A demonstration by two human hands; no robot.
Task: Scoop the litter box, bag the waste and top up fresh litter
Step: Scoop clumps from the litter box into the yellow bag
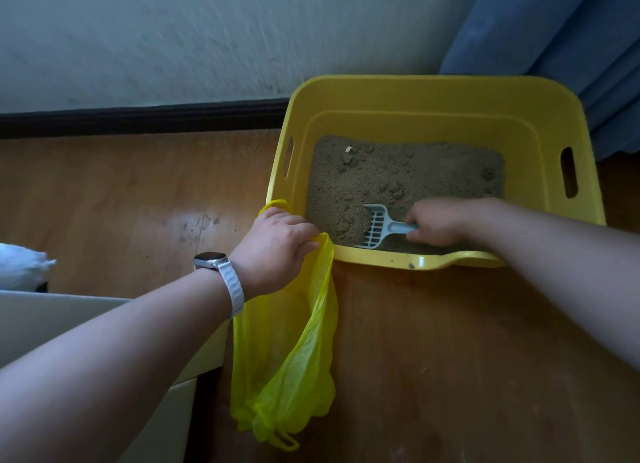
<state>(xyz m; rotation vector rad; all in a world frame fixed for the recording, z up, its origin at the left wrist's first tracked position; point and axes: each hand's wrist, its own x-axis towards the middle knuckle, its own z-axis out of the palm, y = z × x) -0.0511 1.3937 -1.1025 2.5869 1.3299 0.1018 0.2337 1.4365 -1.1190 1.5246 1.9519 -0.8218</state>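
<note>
Yellow litter box [433, 95] sits on a wood floor [121, 192] at about 1 o'clock in the view, its far side close to a pale wall [156, 37] with a dark baseboard [138, 118]; blue curtain [561, 37] hangs at 2 o'clock behind its right corner. Slot handles cut in the left and right walls. Brown-grey litter [398, 175] covers the box bottom, lumpy, with several clumps toward the far left. Right hand [446, 222] reaches in over the near rim, fingers closed around the handle of a pale blue-grey slotted scoop [375, 225]; scoop head points to 9 o'clock and lies in the litter near the front wall. Left hand [273, 246] is just outside the box's near-left corner, at 12 o'clock from centre, fist closed on the mouth of a thin yellow plastic bag [294, 365]; one loop handle shows above the knuckles, touching the box rim. Bag hangs limp toward 6 o'clock, contents not discernible. Watch with white band [225, 275] on the left wrist. White furry shape [20, 265], blurred, at 9 o'clock; pale furniture edge [69, 320] below it.
</note>
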